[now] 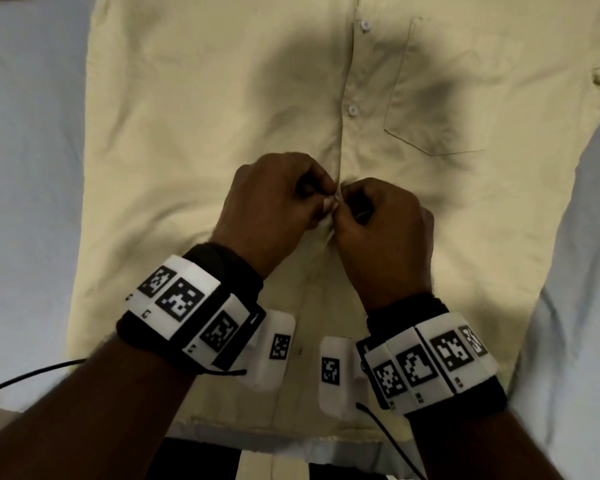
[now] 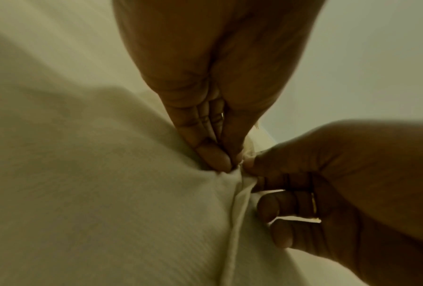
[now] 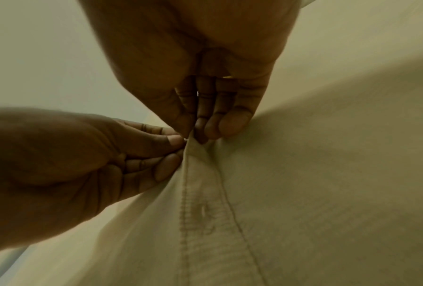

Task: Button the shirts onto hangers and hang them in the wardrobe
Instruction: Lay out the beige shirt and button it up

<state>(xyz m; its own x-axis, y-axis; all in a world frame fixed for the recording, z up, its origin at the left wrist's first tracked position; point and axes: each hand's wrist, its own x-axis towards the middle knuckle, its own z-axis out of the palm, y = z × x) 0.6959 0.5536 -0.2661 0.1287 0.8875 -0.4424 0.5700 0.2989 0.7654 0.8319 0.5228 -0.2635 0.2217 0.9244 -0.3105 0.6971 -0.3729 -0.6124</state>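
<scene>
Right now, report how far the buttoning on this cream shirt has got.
Done: two white buttons, upper button and lower button, look fastened on the cream shirt. In hand: the left hand and right hand pinch the placket edges together just below them, working the next button. Left: an empty buttonhole shows nearer the hem; no hanger or wardrobe is in view, so hanging remains.

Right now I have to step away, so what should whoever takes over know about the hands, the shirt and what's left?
Left hand and right hand each pinch the shirt's front edges at mid-chest, working a button I cannot see.
Shirt lies flat on the sheet. Two buttons above, and, are fastened.
Left: finish this one, then the lower front, then hang it. No hanger or wardrobe in view.
</scene>
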